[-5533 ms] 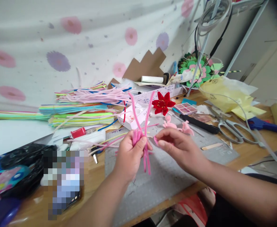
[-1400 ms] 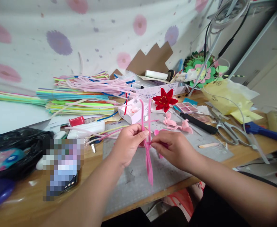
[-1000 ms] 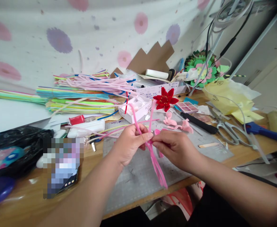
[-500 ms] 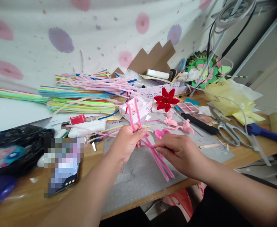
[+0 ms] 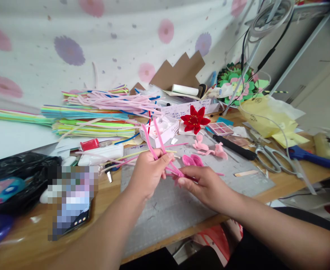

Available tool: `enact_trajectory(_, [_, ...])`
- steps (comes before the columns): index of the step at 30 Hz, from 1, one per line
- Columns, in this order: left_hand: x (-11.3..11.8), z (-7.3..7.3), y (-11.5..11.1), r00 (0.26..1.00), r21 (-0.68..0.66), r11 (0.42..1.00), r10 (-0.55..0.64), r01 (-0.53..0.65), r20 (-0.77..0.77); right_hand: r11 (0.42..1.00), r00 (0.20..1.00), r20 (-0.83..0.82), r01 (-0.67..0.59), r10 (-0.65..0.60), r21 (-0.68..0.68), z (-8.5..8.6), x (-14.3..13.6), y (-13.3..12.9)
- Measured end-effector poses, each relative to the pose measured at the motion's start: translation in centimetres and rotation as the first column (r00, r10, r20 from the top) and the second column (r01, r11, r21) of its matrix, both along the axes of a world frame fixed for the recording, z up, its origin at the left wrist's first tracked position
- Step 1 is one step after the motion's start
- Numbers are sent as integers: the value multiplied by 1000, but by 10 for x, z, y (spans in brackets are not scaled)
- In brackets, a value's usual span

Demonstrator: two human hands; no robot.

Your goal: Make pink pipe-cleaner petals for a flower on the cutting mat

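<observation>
Pink pipe cleaners [image 5: 158, 139] run between my two hands above a grey cutting mat [image 5: 159, 221]. My left hand [image 5: 149, 172] pinches them between thumb and fingers, with two ends sticking up past it. To the right, my right hand [image 5: 202, 183] is closed on their lower part, where the strands come together; the lower ends are mostly hidden by the fingers. Just behind my right hand lie darker pink loops [image 5: 193, 160]. Light pink fuzzy pieces [image 5: 219, 150] rest on the mat further back, near a red flower [image 5: 195, 119].
Bundles of coloured pipe cleaners [image 5: 94, 128] lie at the back left. A white box [image 5: 167, 131] stands behind the mat. Scissors [image 5: 276, 161] and a black-handled tool [image 5: 234, 147] are on the right. A phone [image 5: 77, 217] and a black bag [image 5: 21, 187] sit left.
The lower ends, which stretched down past my right hand, are now gathered at its fingers. My right hand has turned and closed around the strands. The view has shifted slightly.
</observation>
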State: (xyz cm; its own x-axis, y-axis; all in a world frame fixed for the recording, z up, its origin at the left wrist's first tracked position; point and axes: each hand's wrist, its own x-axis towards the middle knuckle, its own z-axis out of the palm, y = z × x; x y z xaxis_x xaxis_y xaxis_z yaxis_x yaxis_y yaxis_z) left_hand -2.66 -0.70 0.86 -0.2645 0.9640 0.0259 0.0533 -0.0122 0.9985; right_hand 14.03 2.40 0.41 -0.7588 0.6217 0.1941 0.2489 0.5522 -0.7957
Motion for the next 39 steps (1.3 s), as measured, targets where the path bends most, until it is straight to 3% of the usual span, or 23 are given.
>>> enact_trajectory(3, [3,2,-1,984,49,999,-10,2,178,977,998,-50,37,-49,-211,-5,-8,-5])
enact_trajectory(5, [6,2,-2,965,87,995,-78,58,252,960,991,-110,48,-81,-275,-7,-12,-6])
enact_trajectory(9, [12,-3,-3,958,72,984,-175,163,226,961,965,-217,84,-144,-263,-7,-16,-4])
enact_trajectory(14, [19,-8,-5,966,87,991,-121,104,227,962,969,-184,117,-165,-245,-7,-19,-4])
enact_trajectory(16, [19,-7,-5,960,87,993,-100,80,261,978,987,-118,84,-107,-189,-7,-17,-2])
enact_trajectory(19, [14,-2,-3,941,81,995,-79,55,328,1000,1000,-20,0,0,-3,-5,-6,7])
enact_trajectory(23, [6,-1,3,935,91,996,-33,1,352,969,983,136,92,-125,228,-8,12,28])
enact_trajectory(26, [4,-4,6,951,61,997,-54,37,304,936,933,317,51,-170,349,-18,17,38])
enact_trajectory(30, [9,-8,5,945,26,992,-127,125,300,821,892,421,-111,-166,559,-30,14,42])
enact_trajectory(32, [11,-9,5,934,6,988,-149,155,324,746,881,445,-186,-162,639,-29,14,43])
enact_trajectory(34, [12,-11,5,932,-22,986,-148,164,330,718,891,434,-216,-132,662,-22,16,44])
enact_trajectory(39, [13,-13,5,966,-114,975,-168,192,196,856,971,239,-115,-11,505,8,27,40])
